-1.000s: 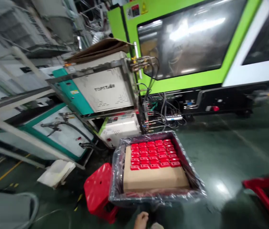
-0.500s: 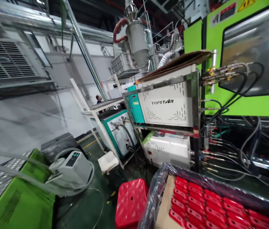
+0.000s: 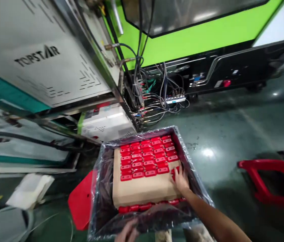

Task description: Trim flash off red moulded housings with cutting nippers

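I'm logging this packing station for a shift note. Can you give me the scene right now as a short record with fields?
Setting: factory floor beside a green machine
Container: plastic-lined crate
Contents: cardboard sheet bearing rows of red parts; more red parts show under its near edge
Right hand: at the sheet's right edge, touching a red part by the last row
Left hand: at the crate's near rim, on the plastic liner
Nearby: red stool left of the crate, red bin to the right
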Motion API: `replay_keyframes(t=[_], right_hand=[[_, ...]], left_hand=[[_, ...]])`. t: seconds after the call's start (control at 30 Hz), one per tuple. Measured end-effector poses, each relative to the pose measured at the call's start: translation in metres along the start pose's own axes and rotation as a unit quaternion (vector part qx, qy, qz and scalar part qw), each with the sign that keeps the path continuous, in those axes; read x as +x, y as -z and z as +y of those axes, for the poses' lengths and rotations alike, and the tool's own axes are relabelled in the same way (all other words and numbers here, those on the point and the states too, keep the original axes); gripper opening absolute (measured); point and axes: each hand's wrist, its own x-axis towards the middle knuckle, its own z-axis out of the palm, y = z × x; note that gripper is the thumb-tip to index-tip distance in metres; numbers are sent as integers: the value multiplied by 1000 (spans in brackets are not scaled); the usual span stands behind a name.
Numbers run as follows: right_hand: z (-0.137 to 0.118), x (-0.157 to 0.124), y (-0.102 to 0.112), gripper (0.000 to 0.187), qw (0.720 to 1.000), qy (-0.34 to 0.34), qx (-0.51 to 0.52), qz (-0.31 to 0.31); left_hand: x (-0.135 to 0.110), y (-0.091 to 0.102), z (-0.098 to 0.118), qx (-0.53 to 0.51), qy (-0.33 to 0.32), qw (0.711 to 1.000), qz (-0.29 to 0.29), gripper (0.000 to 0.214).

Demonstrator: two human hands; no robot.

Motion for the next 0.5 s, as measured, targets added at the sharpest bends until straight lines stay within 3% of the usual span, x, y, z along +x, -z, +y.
replay_keyframes(t=[0.13, 0.27, 0.37, 0.5], right_hand=[[6, 3, -2, 45, 999, 5, 35, 1], [4, -13, 13, 38, 995, 2, 96, -3], [3, -35, 37, 46, 987, 13, 160, -17], [17, -75, 89, 50, 963, 70, 247, -82]], left_hand=[[109, -3, 52, 88, -168, 981, 37, 58], [200, -45, 102, 170, -218, 959, 60, 76], [229, -84, 116, 206, -251, 944, 64, 85], [223, -123, 106, 226, -287, 929, 67, 80]])
